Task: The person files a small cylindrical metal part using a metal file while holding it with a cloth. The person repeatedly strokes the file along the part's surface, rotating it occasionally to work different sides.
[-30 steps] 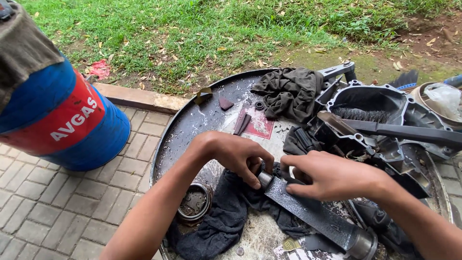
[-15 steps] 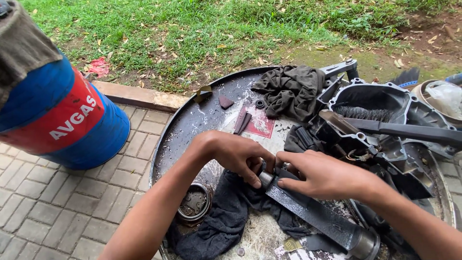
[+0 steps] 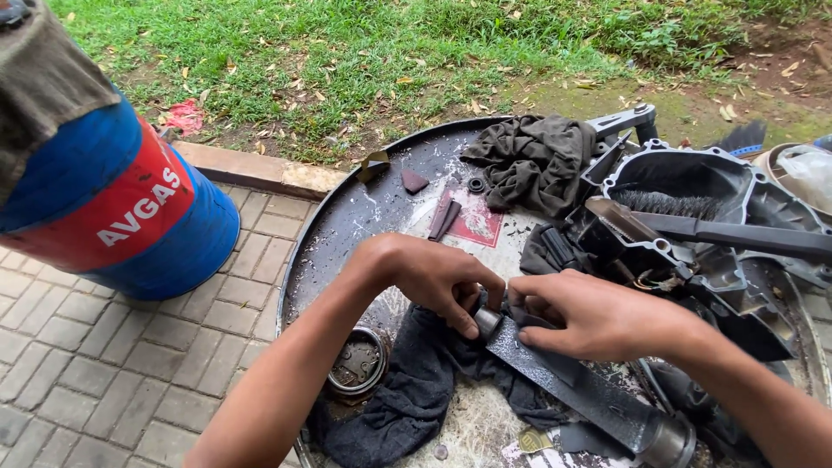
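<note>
A blue metal drum with a red band is seen lying at the left on grey paving bricks, a strip of grass running behind it. Most of the view is filled by a large round metal tray, dark, scratched and streaked with grime. Inside it, at the right, a black cast engine cover is laid, hollow and bolted-edged, with a bristle brush resting across it; a crumpled grey rag is heaped at the tray's far side, and a small round metal cap sits near the front rim. A dark blue cloth is spread at the front of the tray. On that cloth, at the tray's front centre, a long flat metal arm is held, black and rough-textured, ending in a shiny cylindrical boss at the lower right. Its near tip is pinched by the fingers of the left hand, while the right hand is closed over the arm just beside it.
</note>
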